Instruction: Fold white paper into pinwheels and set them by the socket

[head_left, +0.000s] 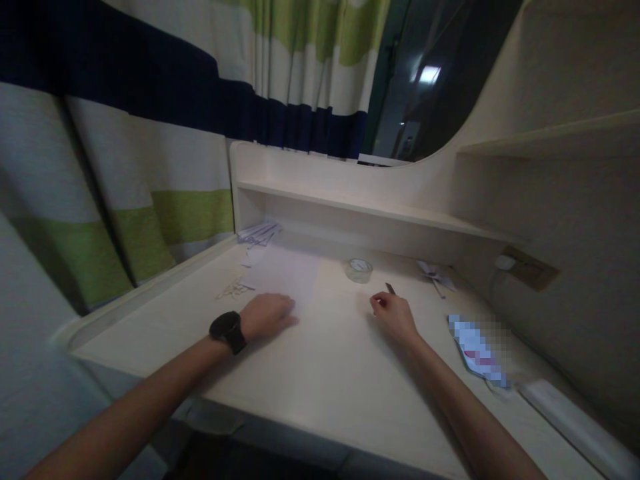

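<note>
My left hand point(267, 316), with a black watch point(228, 329) on its wrist, lies low on the desk at the near edge of a white paper sheet point(293, 267). Its thumb stands apart from the loosely bent fingers, and no object shows in it. My right hand point(397, 319) is closed, with curled fingertips, over the desk to the right. A small dark strip point(390, 289) sticks out just beyond its knuckles; whether the fingers grip it is hidden. Behind that hand stands a roll of clear tape point(359, 269).
Thin paper sticks point(259, 232) are stacked at the back left, near small pale pieces point(234, 288). A paper pinwheel-like shape on a stick point(434, 275) lies at the back right. A phone with a blurred screen point(477, 350) and a white power strip point(575, 420) lie along the right.
</note>
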### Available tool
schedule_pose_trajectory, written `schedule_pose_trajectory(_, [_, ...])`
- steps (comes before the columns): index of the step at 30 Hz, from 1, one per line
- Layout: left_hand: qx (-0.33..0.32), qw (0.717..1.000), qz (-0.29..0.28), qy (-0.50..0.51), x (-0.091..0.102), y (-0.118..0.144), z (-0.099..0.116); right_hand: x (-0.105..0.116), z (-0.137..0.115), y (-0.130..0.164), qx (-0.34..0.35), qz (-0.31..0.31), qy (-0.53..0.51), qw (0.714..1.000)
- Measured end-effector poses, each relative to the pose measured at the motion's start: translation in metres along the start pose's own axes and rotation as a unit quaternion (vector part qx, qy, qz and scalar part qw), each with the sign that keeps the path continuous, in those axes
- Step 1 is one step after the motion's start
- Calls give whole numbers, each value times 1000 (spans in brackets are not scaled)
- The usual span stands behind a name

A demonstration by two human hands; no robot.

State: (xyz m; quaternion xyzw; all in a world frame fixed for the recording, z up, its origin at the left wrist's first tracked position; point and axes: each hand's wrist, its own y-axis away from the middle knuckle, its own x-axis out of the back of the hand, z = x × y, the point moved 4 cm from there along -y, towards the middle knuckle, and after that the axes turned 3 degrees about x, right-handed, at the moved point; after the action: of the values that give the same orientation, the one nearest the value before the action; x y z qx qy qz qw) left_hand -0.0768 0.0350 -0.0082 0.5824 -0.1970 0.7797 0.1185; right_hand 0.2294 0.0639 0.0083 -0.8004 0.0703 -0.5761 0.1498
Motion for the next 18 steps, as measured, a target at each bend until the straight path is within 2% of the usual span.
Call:
schedule_pose_trajectory(3, [-4, 1000, 3, -20, -6, 0, 7, -5, -6, 5, 11, 4, 47, 999])
schedule_pose_trajectory(9, [7, 998, 25, -54, -14, -3, 33, -11, -6, 16, 32, -21, 59, 998])
schedule_pose_trajectory(15, [-29, 996, -2, -85, -15, -1, 60, -11, -4, 22, 50, -27, 104, 993])
schedule_pose_trajectory(18, [-59, 992, -22, -108, -17, 7, 77, -15, -5, 20, 47, -11, 49, 998])
